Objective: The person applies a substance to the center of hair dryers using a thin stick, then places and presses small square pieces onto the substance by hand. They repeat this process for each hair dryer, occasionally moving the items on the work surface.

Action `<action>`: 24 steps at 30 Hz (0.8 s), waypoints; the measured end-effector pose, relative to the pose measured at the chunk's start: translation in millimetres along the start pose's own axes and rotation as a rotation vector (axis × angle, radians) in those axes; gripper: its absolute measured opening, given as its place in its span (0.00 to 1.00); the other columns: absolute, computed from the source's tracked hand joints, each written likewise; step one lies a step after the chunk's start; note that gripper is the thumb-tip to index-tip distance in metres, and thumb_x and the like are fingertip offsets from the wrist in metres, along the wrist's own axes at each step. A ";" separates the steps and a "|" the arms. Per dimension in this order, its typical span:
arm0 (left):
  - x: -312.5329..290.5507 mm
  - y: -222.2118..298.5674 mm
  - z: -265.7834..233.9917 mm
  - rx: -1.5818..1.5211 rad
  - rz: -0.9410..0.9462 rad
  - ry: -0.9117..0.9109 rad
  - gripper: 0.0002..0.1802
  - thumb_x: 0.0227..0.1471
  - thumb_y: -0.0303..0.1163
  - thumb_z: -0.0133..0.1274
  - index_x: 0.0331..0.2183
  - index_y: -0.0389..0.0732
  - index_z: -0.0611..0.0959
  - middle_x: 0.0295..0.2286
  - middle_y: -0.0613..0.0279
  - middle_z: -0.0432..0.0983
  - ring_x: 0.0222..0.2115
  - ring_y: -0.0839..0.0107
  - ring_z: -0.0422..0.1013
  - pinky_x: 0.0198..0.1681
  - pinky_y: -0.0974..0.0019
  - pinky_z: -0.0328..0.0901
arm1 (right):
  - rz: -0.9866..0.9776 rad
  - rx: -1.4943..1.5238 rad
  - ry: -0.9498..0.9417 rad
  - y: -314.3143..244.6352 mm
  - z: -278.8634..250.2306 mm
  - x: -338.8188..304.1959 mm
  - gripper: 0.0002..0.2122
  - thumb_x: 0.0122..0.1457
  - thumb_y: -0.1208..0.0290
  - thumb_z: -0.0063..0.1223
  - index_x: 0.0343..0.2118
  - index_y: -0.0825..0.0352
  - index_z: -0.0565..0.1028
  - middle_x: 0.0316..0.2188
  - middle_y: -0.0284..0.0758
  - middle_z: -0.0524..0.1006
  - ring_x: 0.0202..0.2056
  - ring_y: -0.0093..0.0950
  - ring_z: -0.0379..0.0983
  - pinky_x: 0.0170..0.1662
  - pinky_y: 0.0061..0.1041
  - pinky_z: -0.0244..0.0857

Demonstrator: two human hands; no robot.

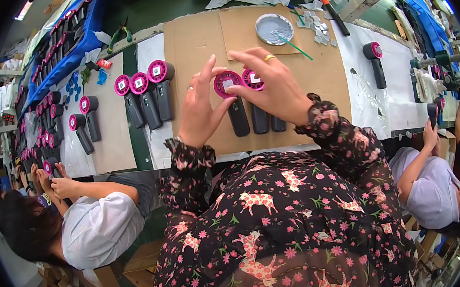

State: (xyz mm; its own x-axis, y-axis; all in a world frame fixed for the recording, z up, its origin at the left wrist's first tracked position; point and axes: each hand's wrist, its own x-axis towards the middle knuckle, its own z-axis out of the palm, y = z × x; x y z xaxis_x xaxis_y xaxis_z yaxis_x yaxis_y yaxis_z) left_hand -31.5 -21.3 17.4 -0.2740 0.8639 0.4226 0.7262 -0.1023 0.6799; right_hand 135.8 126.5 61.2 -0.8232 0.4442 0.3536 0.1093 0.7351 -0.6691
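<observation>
A handheld fan [239,118] with a pink round head and dark grey handle lies on the cardboard in front of me, a white square at the middle of its head. My left hand [200,106] is left of the head, fingers spread and thumb near the neck of the fan. From the right, my right hand [273,82] reaches over, its thumb at the white square and its other fingers apart. Partly under this hand lie more fans [260,121], one with its head mostly covered. To the left, three similar fans [151,109] lie side by side.
A round dish of grey paste [272,28] with a green stick [299,50] stands at the back, beside scattered small square pieces [318,29]. An orange-and-black tool [335,17], pliers [120,35] and a blue crate of fans [92,42] are farther out. People sit at both sides.
</observation>
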 end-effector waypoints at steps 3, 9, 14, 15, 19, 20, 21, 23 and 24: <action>-6.1 25.4 -8.1 0.045 0.103 0.057 0.58 0.49 0.26 0.76 0.75 0.37 0.62 0.55 0.54 0.82 0.57 0.52 0.75 0.60 0.54 0.71 | 0.139 0.223 0.012 -4.2 -2.8 -15.2 0.32 0.62 0.67 0.74 0.68 0.69 0.73 0.57 0.40 0.80 0.56 0.34 0.80 0.56 0.36 0.78; -10.4 65.1 -17.0 0.001 0.212 0.041 0.57 0.49 0.26 0.76 0.74 0.36 0.63 0.54 0.53 0.83 0.57 0.50 0.75 0.59 0.52 0.73 | 0.478 0.780 -0.239 -14.4 -16.0 -34.9 0.36 0.62 0.70 0.76 0.69 0.76 0.69 0.59 0.42 0.80 0.58 0.31 0.80 0.61 0.31 0.78; -15.7 82.9 -13.3 -0.121 0.104 -0.044 0.56 0.50 0.25 0.76 0.74 0.34 0.63 0.55 0.49 0.81 0.56 0.52 0.77 0.58 0.52 0.75 | 0.492 0.908 -0.197 -18.4 -19.9 -56.8 0.35 0.61 0.73 0.77 0.68 0.76 0.70 0.57 0.42 0.81 0.55 0.30 0.82 0.60 0.30 0.78; -17.8 85.0 -11.7 -0.165 0.051 -0.065 0.56 0.51 0.25 0.76 0.74 0.33 0.63 0.55 0.48 0.80 0.55 0.54 0.78 0.58 0.53 0.75 | 0.516 0.903 -0.211 -20.9 -22.3 -61.6 0.35 0.60 0.74 0.77 0.68 0.76 0.70 0.57 0.42 0.81 0.55 0.30 0.82 0.60 0.30 0.78; -33.5 86.5 -2.8 -0.940 -0.583 -0.251 0.56 0.55 0.25 0.75 0.75 0.31 0.60 0.56 0.47 0.78 0.55 0.62 0.78 0.59 0.58 0.76 | 0.567 0.920 -0.222 -25.9 -25.1 -72.5 0.35 0.59 0.77 0.76 0.68 0.75 0.70 0.56 0.43 0.82 0.55 0.30 0.82 0.60 0.31 0.78; -36.4 87.2 -0.8 -0.941 -0.589 -0.255 0.56 0.55 0.25 0.75 0.75 0.31 0.60 0.56 0.47 0.78 0.55 0.62 0.78 0.59 0.58 0.76 | 0.564 0.944 -0.205 -25.4 -24.0 -74.9 0.35 0.59 0.77 0.76 0.68 0.75 0.70 0.56 0.43 0.82 0.55 0.30 0.82 0.60 0.31 0.78; -38.0 89.4 1.4 -0.955 -0.588 -0.247 0.55 0.56 0.25 0.74 0.75 0.31 0.60 0.56 0.48 0.78 0.55 0.65 0.78 0.58 0.59 0.75 | 0.561 0.969 -0.189 -25.4 -23.4 -77.3 0.35 0.59 0.78 0.77 0.68 0.75 0.70 0.56 0.43 0.82 0.56 0.30 0.82 0.60 0.31 0.78; -37.6 91.8 5.8 -0.987 -0.581 -0.234 0.54 0.59 0.25 0.73 0.75 0.31 0.59 0.56 0.49 0.78 0.54 0.69 0.78 0.58 0.62 0.75 | 0.560 0.960 -0.180 -24.8 -23.1 -81.0 0.35 0.59 0.78 0.76 0.68 0.75 0.70 0.56 0.43 0.82 0.55 0.31 0.82 0.61 0.31 0.78; -37.8 92.6 6.0 -0.987 -0.583 -0.237 0.54 0.59 0.25 0.73 0.75 0.31 0.59 0.56 0.49 0.78 0.54 0.69 0.78 0.58 0.62 0.75 | 0.554 0.949 -0.175 -24.8 -23.0 -82.6 0.35 0.59 0.78 0.76 0.68 0.75 0.70 0.56 0.43 0.82 0.55 0.31 0.82 0.61 0.32 0.78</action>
State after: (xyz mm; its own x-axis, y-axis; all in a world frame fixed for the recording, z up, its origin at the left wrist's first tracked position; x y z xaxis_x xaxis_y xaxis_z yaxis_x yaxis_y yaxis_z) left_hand 49.8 -60.5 60.7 -0.2041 0.9660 -0.1585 -0.3040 0.0914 0.9483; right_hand 214.0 83.3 63.7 -0.8677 0.4567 -0.1962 0.0771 -0.2663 -0.9608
